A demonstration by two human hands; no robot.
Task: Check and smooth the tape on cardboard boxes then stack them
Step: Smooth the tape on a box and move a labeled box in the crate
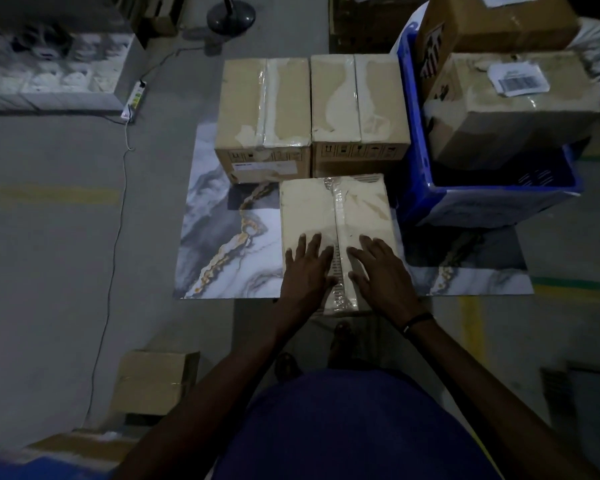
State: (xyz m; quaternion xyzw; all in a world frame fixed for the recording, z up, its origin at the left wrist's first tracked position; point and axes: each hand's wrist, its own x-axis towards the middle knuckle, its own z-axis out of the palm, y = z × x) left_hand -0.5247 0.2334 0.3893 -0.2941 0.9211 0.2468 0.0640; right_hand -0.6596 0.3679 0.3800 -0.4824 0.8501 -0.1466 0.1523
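A pale cardboard box [354, 209] lies on a marble-patterned mat [219, 244], with a strip of clear tape [338, 216] running down its middle seam. My left hand [307, 268] presses flat on the box top just left of the tape. My right hand [381, 271] presses flat just right of it. Fingers of both hands are straight and spread. Behind this box stand two taped cardboard boxes side by side, the left one [246, 109] and the right one [378, 105].
A blue crate [416, 168] at the right holds a labelled box [520, 112] with another box [492, 22] above it. A small box [153, 382] sits on the floor at lower left. A power strip [137, 95] with its cable lies left; a stand base [231, 12] is behind.
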